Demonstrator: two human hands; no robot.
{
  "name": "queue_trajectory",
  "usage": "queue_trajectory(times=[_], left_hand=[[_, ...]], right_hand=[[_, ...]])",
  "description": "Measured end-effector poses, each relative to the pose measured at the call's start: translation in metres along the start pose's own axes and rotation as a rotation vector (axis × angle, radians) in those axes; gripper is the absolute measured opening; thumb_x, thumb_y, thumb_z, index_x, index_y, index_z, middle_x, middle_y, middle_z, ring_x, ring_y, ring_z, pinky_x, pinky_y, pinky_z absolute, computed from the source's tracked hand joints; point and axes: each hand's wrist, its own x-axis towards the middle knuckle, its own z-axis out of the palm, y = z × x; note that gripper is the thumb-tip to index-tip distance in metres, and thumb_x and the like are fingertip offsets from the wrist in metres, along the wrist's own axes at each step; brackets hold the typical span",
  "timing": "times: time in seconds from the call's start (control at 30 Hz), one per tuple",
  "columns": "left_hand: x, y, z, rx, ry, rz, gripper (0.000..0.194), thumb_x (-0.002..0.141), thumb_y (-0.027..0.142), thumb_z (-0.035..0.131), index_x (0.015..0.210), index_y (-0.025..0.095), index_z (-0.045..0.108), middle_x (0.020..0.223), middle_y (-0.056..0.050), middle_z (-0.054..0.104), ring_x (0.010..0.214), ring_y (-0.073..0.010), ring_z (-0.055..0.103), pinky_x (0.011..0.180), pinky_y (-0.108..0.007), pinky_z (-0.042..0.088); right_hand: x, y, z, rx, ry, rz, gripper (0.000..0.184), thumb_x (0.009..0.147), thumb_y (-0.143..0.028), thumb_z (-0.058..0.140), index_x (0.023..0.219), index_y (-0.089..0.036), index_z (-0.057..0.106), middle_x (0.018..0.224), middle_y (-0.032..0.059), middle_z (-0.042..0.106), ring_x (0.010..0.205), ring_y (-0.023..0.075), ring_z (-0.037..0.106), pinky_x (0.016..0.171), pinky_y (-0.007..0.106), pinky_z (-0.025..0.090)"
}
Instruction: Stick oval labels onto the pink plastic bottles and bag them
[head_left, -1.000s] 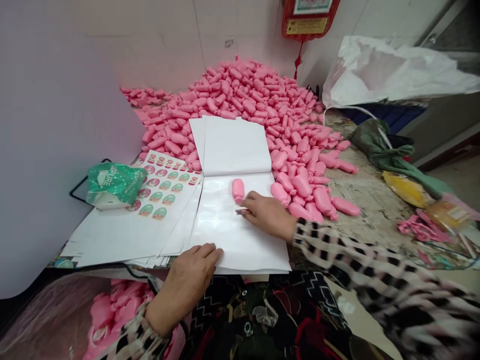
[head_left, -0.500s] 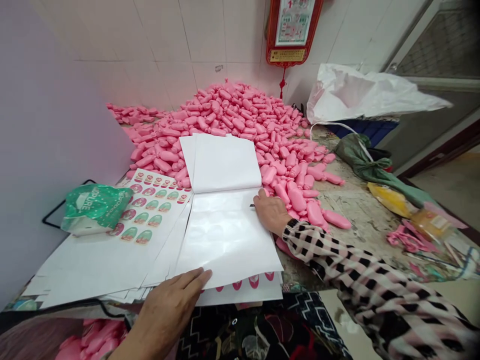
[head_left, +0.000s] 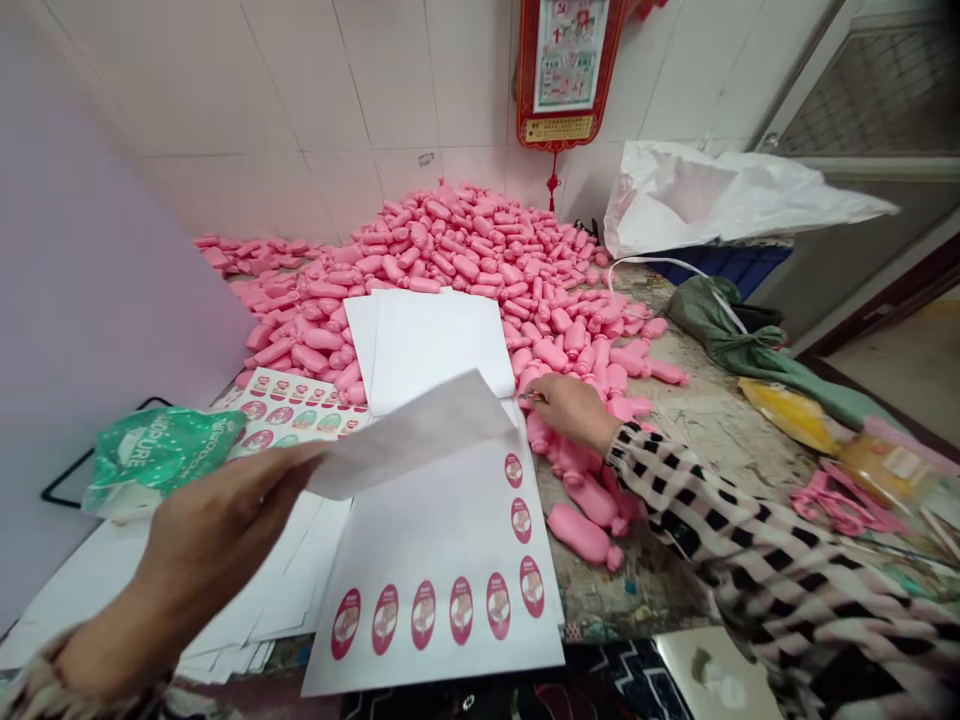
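Observation:
My left hand (head_left: 217, 540) pinches the near left edge of a blank white sheet (head_left: 420, 430) and holds it lifted and tilted. Under it lies a sticker sheet (head_left: 442, 510) with oval pink stickers along its bottom and right edges; its middle shows plain white. My right hand (head_left: 574, 412) is closed beside the sheet's far right corner, over the pink bottle-shaped pieces. From its fingers sticks the tip of a small metal tool (head_left: 534, 397), whose kind is unclear. Behind the lifted sheet, more white paper (head_left: 442, 340) rests against the pile.
A large heap of pink pieces (head_left: 457, 240) covers the back of the table. To the left are a green tissue pack (head_left: 161, 450), printed sticker sheets (head_left: 289, 395) and loose white papers (head_left: 82, 590). On the right lie a green cloth bag (head_left: 739, 330) and a yellow packet (head_left: 787, 412).
My left hand has raised the blank sheet's near edge up and to the left, uncovering the pink oval stickers. My right hand has moved slightly right, off the paper.

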Motion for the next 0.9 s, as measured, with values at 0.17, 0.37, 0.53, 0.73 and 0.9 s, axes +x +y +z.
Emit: queue_trajectory(times=[0.17, 0.37, 0.53, 0.73, 0.9], left_hand=[[0.078, -0.002, -0.001, 0.232, -0.041, -0.238, 0.032, 0.090, 0.042, 0.039, 0.094, 0.024, 0.066, 0.067, 0.003, 0.060, 0.059, -0.0154, 0.052, 0.053, -0.023, 0.027], [0.173, -0.005, 0.017, 0.226, 0.057, -0.265, 0.042, 0.091, 0.043, 0.031, 0.105, 0.019, 0.063, 0.074, 0.000, 0.057, 0.074, -0.0162, 0.054, 0.066, -0.022, 0.033], [0.228, -0.004, 0.045, 0.139, 0.085, -0.209, 0.049, 0.093, 0.043, 0.030, 0.111, 0.010, 0.061, 0.088, -0.002, 0.061, 0.096, -0.0219, 0.057, 0.085, -0.033, 0.038], [0.260, -0.006, 0.065, -0.024, 0.120, -0.112, 0.049, 0.090, 0.045, 0.043, 0.116, 0.007, 0.058, 0.116, -0.005, 0.060, 0.118, -0.0282, 0.044, 0.101, -0.051, 0.026], [0.216, 0.012, 0.097, -0.007, 0.249, 0.019, 0.073, 0.080, 0.041, 0.062, 0.143, 0.021, 0.031, 0.154, -0.011, 0.017, 0.138, -0.0368, 0.013, 0.107, -0.061, 0.002]], right_hand=[[0.023, 0.012, -0.001, 0.055, -0.047, -0.061, 0.028, 0.085, -0.038, 0.049, 0.102, -0.026, 0.067, 0.103, 0.0071, 0.068, 0.095, 0.0248, 0.060, 0.071, 0.031, 0.039], [0.040, 0.027, -0.003, 0.331, -0.058, -0.045, 0.034, 0.077, -0.023, 0.054, 0.108, -0.024, 0.065, 0.093, 0.0016, 0.068, 0.079, 0.0174, 0.060, 0.064, 0.025, 0.041], [0.061, 0.019, -0.002, 1.177, -0.121, 0.005, 0.047, 0.065, -0.025, 0.070, 0.109, -0.015, 0.059, 0.060, -0.0062, 0.052, 0.050, 0.0080, 0.045, 0.051, 0.021, 0.035], [0.095, 0.004, 0.006, 1.184, 0.064, 0.100, 0.023, 0.069, -0.035, 0.066, 0.065, -0.016, 0.054, 0.058, -0.0047, 0.050, 0.052, 0.0070, 0.045, 0.051, 0.020, 0.036], [0.124, 0.003, 0.013, 0.908, 0.069, 0.236, 0.013, 0.067, -0.026, 0.065, 0.071, -0.014, 0.061, 0.060, -0.0010, 0.057, 0.054, 0.0106, 0.052, 0.051, 0.022, 0.039]])
